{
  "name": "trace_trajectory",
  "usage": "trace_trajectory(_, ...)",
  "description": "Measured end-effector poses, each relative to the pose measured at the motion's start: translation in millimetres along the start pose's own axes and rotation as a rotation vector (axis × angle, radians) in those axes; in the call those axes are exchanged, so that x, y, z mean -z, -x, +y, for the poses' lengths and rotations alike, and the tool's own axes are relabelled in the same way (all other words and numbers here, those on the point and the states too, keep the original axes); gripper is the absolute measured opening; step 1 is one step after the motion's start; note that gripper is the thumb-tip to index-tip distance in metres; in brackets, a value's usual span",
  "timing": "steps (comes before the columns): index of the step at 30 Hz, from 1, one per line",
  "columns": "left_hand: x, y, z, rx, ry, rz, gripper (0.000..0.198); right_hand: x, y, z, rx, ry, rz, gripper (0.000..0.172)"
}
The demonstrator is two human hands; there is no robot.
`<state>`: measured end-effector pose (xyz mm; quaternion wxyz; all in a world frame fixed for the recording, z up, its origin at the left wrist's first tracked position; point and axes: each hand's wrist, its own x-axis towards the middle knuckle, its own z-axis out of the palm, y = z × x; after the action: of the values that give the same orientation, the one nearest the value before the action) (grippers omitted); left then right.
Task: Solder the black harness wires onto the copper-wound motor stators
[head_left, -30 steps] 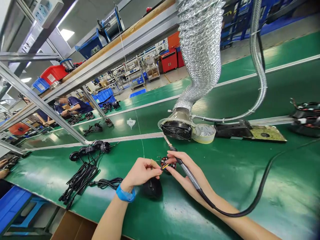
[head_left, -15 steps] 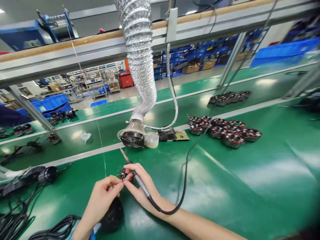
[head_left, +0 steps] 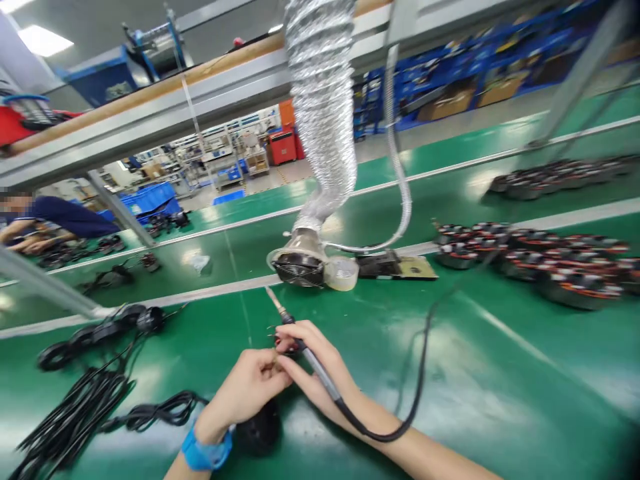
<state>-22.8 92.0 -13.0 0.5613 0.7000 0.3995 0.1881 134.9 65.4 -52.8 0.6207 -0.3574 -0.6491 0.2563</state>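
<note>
My right hand (head_left: 327, 350) has a soldering iron (head_left: 323, 375) lying across it, the bare tip pointing away and up to the left. The same hand's fingertips are closed around a small red-and-black wound part (head_left: 289, 347) with thin wire ends, mostly hidden by the fingers. Pressed up against it, my left hand (head_left: 250, 380) is closed in a pinch; what sits between those fingertips is too small to make out. A blue band (head_left: 206, 453) circles the left wrist. Below the left hand, a rounded black object (head_left: 261, 427) rests on the green bench mat (head_left: 450, 393).
A fume fan (head_left: 300, 267) under a silver duct (head_left: 325, 113) stands ahead, with a tape roll (head_left: 341, 273) beside it. Several wound stators (head_left: 583, 283) sit right. Black cables (head_left: 75, 407) lie left. Another person (head_left: 65, 217) works across the bench at far left.
The view has swung left, so the bench things and both hands appear further right. The blue wristband and the other person now show. Both hands keep nearly the same pose, close together.
</note>
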Motion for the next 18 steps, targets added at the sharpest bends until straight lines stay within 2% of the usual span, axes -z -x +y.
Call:
trace_trajectory(5, 3.1, 2.9, 1.8, 0.054, 0.064, 0.015, 0.035, -4.6, -0.4, 6.3, 0.011, 0.066, 0.010, 0.032)
trace_trajectory(11, 4.5, 5.9, 4.7, 0.063, 0.068, 0.039, 0.031, -5.1, -2.8, 0.2, 0.044, 0.127, 0.027, 0.032)
trace_trajectory(18, 9.8, 3.7, -6.2, 0.040, 0.073, 0.018, 0.024, -2.9, -4.9, 2.2, -0.076, 0.084, 0.062, 0.028)
